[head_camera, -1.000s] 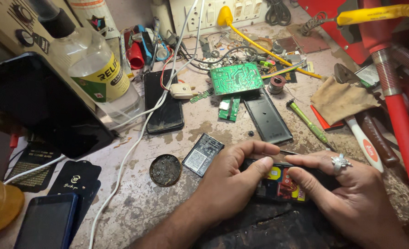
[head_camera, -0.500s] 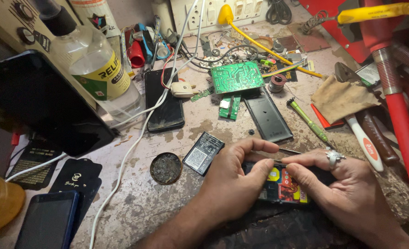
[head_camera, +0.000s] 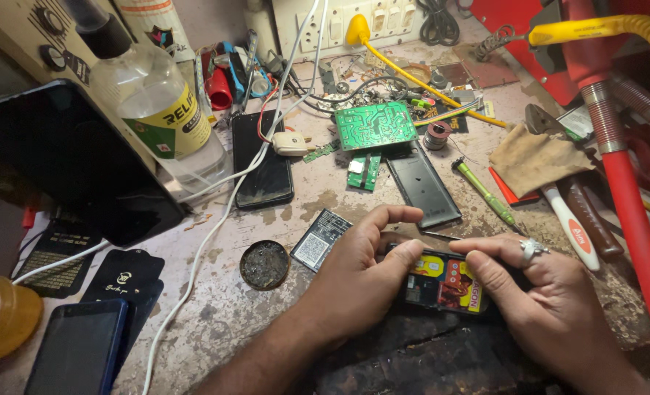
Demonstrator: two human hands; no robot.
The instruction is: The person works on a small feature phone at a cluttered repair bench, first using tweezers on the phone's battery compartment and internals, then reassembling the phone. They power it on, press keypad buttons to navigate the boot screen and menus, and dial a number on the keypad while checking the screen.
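black opened phone (head_camera: 442,284) lengthwise left-right between hands (head_camera: 457,285)

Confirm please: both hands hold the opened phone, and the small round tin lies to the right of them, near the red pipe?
Not quite. Both hands, left hand and right hand, do hold the opened phone, but the head view shows the round tin to their left, beside the battery.

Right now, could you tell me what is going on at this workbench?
A person is working on an opened phone with its back off, gripping it with both the left hand and the right hand, thumbs pressing on its exposed inside. Beside the left hand lie a phone battery and a round tin. Farther back on the bench are a dark back cover, a green circuit board and a green screwdriver.
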